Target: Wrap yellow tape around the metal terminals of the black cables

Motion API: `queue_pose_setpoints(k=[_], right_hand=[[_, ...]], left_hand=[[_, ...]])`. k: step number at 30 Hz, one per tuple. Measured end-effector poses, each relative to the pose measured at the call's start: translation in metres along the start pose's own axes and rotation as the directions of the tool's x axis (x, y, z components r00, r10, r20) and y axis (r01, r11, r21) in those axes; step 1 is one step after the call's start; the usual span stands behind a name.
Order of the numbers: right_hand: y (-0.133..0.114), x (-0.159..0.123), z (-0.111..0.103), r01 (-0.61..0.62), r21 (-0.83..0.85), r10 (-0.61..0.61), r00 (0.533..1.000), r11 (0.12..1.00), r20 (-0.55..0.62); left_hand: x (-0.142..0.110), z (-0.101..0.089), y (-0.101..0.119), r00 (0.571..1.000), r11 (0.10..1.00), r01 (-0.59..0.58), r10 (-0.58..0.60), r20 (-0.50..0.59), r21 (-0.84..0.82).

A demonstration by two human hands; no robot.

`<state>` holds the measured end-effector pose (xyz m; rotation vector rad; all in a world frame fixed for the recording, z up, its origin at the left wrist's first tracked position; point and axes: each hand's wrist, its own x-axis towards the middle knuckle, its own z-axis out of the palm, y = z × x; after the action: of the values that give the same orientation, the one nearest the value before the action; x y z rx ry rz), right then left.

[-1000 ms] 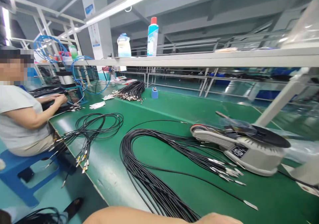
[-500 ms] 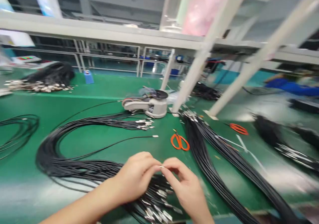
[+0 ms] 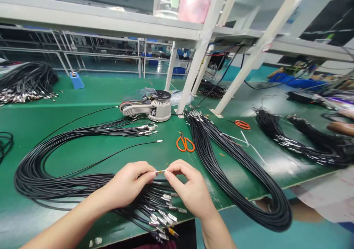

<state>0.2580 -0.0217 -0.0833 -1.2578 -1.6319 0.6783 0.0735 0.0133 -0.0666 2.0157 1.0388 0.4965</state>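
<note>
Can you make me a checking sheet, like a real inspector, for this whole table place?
Surface: green tabletop, white scraps near the front edge
Spills: nothing seen
Work pieces: small silver-and-yellow piece between the fingertips
Clutter: two pairs of orange-handled scissors, blue holder
Left hand: pinching the piece's one end
Right hand: pinching the other
Cables: black bundles; the left one curves, the folded one overhangs the edge
Surroundings: white posts, another person's hand at far right

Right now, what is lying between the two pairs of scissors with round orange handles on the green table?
Black cables and part of a thin white strip, as the head view shows.
</note>
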Motion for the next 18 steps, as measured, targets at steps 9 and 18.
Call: queue_pose_setpoints(k=[9,18], right_hand=[[0.000,-0.007,-0.001,-0.175,0.159,0.173,0.985,0.972,0.028],[0.003,-0.015,0.005,-0.246,0.243,0.261,0.965,0.938,-0.030]], left_hand=[[0.010,0.004,-0.003,0.978,0.944,0.143,-0.088,0.190,-0.299],[0.013,0.013,0.000,0.976,0.890,0.174,-0.100,0.192,-0.421]])
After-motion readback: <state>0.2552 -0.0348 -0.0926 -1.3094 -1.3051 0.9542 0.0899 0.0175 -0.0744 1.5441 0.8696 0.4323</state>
